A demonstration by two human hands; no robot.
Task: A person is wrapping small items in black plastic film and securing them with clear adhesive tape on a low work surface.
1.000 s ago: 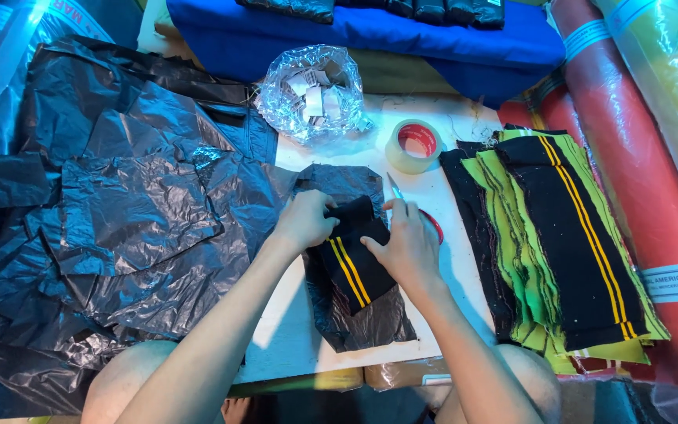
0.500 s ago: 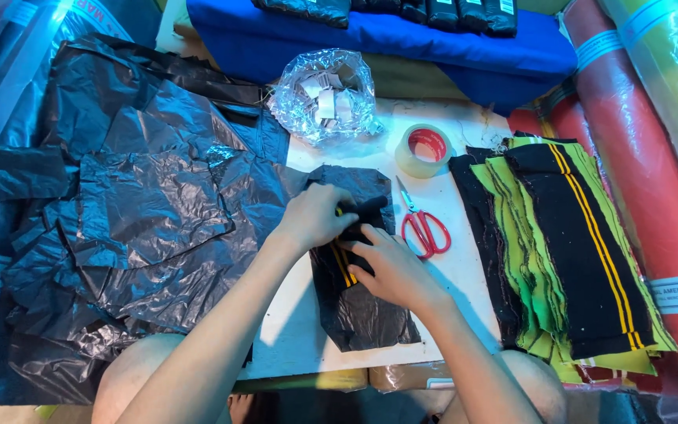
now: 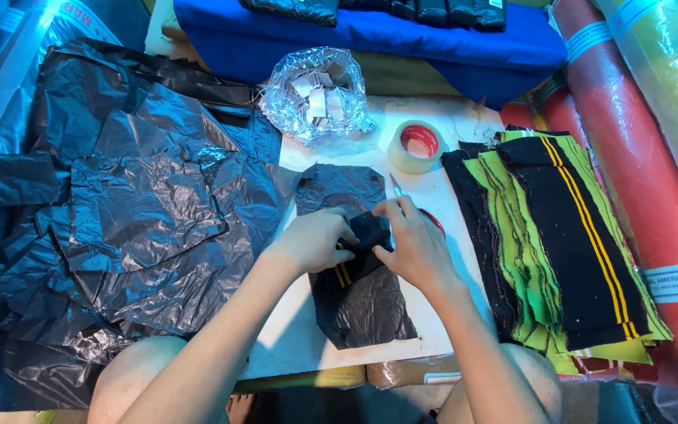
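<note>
Both hands are meeting over a small black plastic sheet point(image 3: 359, 302) lying on the white worktop point(image 3: 296, 330). The left hand point(image 3: 311, 239) and the right hand point(image 3: 417, 243) are pinching a folded black cloth with yellow stripes point(image 3: 359, 243) between their fingers, just beside the scissors point(image 3: 398, 187).

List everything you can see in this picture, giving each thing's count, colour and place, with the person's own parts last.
folded knit strip: one, black with yellow stripes, on the small plastic sheet, held in both hands
small plastic sheet: one, black, centre of table
plastic sheets: a pile, black, left
knit strip stack: one, black, green, yellow, right
tape roll: one, clear with red core, table top
scissors: one pair, red handles, behind the right hand
clear bag: one, holds white slips, top centre
fabric rolls: several, red and yellow, right
left hand: one
right hand: one
</note>
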